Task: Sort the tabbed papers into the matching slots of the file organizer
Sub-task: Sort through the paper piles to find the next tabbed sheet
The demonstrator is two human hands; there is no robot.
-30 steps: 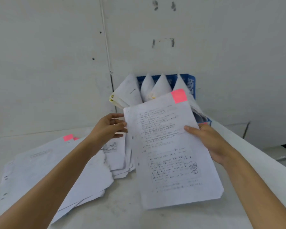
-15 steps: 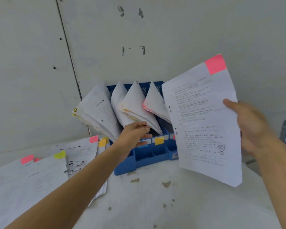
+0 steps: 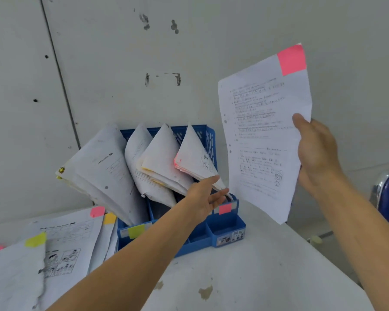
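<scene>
Right fingers point(image 3: 301, 122) pinch the sheet point(image 3: 261, 140) by its side edge; it looks light, floppy. Left fingers point(image 3: 219, 195) spread by the organizer point(image 3: 225, 234).

Loose papers point(image 3: 61, 239) lie left of organizer point(image 3: 225, 230)

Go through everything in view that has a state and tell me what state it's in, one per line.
pink-tabbed paper: held up in the air, not yet filed.
right hand: grips that paper's right edge.
left hand: open, fingers straight, at the papers of the pink-labelled slot.
file organizer: upright, slots holding leaning papers.
loose papers: lying on the table, unsorted.
</scene>
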